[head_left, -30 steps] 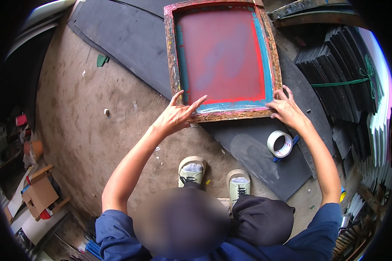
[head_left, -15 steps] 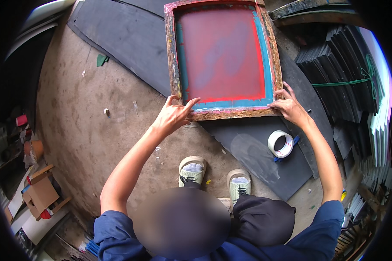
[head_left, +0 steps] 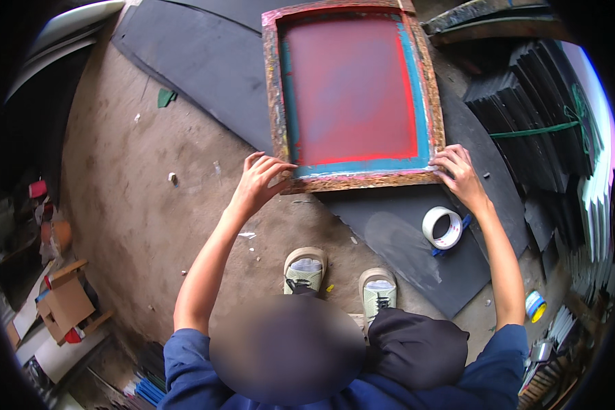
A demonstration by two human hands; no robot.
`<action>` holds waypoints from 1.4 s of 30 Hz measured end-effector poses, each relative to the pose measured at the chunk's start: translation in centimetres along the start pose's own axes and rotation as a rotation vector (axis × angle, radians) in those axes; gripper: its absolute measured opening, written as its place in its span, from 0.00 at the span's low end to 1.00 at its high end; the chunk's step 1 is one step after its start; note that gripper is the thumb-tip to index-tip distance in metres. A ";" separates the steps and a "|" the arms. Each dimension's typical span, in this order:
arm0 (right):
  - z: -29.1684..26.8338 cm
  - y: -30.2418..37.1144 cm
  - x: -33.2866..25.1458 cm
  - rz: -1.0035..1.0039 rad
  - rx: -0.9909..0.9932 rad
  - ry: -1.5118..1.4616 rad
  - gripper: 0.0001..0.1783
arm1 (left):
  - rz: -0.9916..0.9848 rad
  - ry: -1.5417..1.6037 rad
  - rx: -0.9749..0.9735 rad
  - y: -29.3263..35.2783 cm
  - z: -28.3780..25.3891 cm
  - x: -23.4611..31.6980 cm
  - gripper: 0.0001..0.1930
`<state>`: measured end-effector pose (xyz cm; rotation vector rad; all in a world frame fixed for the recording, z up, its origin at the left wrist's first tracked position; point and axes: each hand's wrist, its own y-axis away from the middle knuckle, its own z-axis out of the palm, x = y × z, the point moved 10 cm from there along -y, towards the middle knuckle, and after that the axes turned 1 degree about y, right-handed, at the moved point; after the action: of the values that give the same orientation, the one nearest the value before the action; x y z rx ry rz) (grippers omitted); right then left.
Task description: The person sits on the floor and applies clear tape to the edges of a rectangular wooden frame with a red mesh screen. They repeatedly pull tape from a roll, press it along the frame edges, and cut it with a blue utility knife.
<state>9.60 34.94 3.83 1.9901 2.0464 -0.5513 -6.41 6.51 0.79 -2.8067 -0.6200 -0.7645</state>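
A screen printing frame (head_left: 362, 181) lies ahead of me with worn, paint-stained wooden sides. Its mesh (head_left: 352, 96) is reddish with a greyish haze in the middle, bordered by bright red and blue-teal bands. My left hand (head_left: 258, 183) grips the near left corner, thumb and fingers pressed on the wood. At the near right corner, my right hand (head_left: 463, 179) pinches the frame, its fingertips on the inner edge. The undersides of both grips are hidden. Close to my right forearm, a white tape roll (head_left: 430, 225) rests on a black sheet, with something blue partly behind it.
Large black sheets (head_left: 184, 61) lie on the brown floor under and beside the frame. Stacked dark sheets (head_left: 533, 116) tied with green string stand at right. A blue-and-yellow roll (head_left: 535, 307) is by my right elbow. Left are a cardboard box (head_left: 68, 304) and clutter.
My left hand has shifted slightly left along the corner, its fingers and thumb drawn in closer. My right hand's fingers have gathered around its corner. The frame looks slightly shifted right in view.
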 end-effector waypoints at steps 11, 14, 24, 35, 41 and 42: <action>0.4 0.1 -1.0 -0.111 0.024 0.056 0.10 | 0.126 0.012 0.017 0.0 0.0 1.0 0.08; 0.8 0.7 -1.3 -0.163 0.014 0.094 0.10 | 0.151 -0.018 0.012 0.4 0.5 1.8 0.09; 2.3 2.3 -2.6 -0.307 0.032 0.310 0.08 | 0.323 -0.281 -0.076 2.7 3.2 3.3 0.19; 1.5 2.5 -4.1 -0.151 0.003 0.410 0.12 | 0.234 -0.554 -0.062 5.9 4.0 3.4 0.31; 8.2 -3.8 -13.3 -0.255 -0.018 0.209 0.31 | 0.252 -0.618 -0.216 5.5 4.6 4.1 0.30; 10.9 -4.4 -15.4 -0.328 -0.059 0.201 0.32 | 0.250 -0.598 -0.222 5.7 4.6 4.0 0.30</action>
<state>4.96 16.31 0.91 1.7484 2.5024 -0.3551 1.28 3.99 -1.34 -3.2376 -0.2511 0.0720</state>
